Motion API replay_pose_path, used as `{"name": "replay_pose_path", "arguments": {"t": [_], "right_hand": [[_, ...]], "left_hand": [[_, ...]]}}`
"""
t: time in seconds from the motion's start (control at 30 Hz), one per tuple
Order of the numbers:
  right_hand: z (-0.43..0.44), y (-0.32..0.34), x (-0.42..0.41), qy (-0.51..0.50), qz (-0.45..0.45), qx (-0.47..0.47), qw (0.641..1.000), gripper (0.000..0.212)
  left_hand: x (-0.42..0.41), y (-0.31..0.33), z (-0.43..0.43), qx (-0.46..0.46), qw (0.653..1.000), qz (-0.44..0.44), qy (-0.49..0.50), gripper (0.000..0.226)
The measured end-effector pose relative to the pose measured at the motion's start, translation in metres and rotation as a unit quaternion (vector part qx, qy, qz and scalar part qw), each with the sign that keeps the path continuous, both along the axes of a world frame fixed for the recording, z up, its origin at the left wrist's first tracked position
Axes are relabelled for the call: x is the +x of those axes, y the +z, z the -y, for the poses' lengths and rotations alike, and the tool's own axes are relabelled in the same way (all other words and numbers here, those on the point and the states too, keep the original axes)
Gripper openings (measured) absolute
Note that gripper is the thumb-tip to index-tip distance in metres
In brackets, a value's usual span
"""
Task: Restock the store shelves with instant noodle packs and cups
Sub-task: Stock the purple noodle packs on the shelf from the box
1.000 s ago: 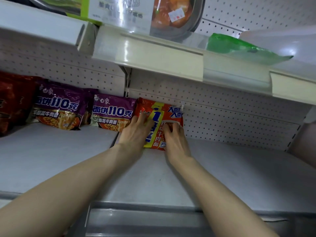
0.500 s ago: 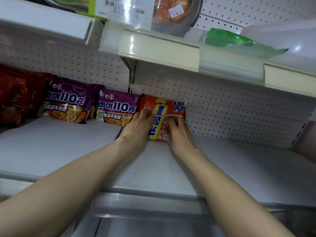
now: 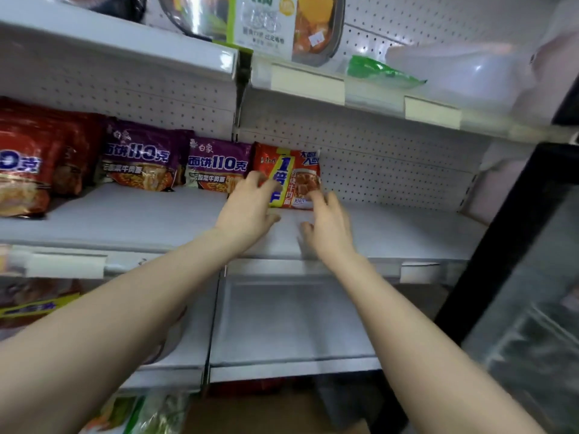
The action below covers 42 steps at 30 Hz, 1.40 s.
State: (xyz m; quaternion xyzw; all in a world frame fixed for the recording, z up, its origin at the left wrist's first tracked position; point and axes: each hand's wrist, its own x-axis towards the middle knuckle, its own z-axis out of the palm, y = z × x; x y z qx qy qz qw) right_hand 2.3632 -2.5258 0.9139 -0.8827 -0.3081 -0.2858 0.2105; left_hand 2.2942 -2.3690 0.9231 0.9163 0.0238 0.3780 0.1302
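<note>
A red-orange instant noodle pack (image 3: pixel 291 170) with a yellow band stands upright against the pegboard at the back of the white shelf (image 3: pixel 391 233). My left hand (image 3: pixel 250 205) hovers in front of the pack's lower left corner with relaxed fingers, its fingertips at the pack's edge. My right hand (image 3: pixel 329 227) is just in front of the lower right corner, fingers loosely spread, holding nothing. To the left stand two purple noodle packs (image 3: pixel 216 166) (image 3: pixel 138 156) and dark red packs (image 3: pixel 28 164).
The shelf above (image 3: pixel 307 84) carries a boxed meal tray (image 3: pixel 282 23), a green bag (image 3: pixel 379 72) and a clear plastic cover. A lower white shelf (image 3: pixel 291 324) sits below. A dark-framed glass cabinet (image 3: pixel 517 277) stands at the right.
Both hands have drawn back from the red-orange pack, which now stands on its own. The camera has pulled back and tilted down, showing the lower shelf.
</note>
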Motion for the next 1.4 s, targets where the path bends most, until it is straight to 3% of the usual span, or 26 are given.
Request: {"name": "replay_pose_path", "arguments": {"t": [0.27,0.5,0.87,1.1,1.4], "right_hand": [[0.043,-0.040,-0.103,-0.002,-0.019,0.040,0.999,0.045],[0.084,-0.118,-0.169,-0.026,-0.057,0.052,0.997,0.039],[0.139,-0.227,-0.212,-0.105,-0.217,0.070,0.968,0.034],[0.173,-0.281,-0.216,-0.207,-0.363,0.059,0.906,0.035],[0.207,-0.344,-0.199,-0.366,-0.548,-0.019,0.752,0.044]], "left_hand": [[-0.095,-0.034,0.033,-0.040,0.997,0.025,-0.067,0.047],[-0.151,-0.113,0.062,-0.060,0.992,-0.005,-0.112,0.038],[-0.187,-0.224,0.103,-0.131,0.969,-0.144,-0.154,0.036],[-0.185,-0.277,0.115,-0.167,0.949,-0.232,-0.131,0.042],[-0.146,-0.336,0.138,-0.194,0.900,-0.374,-0.109,0.049]]}}
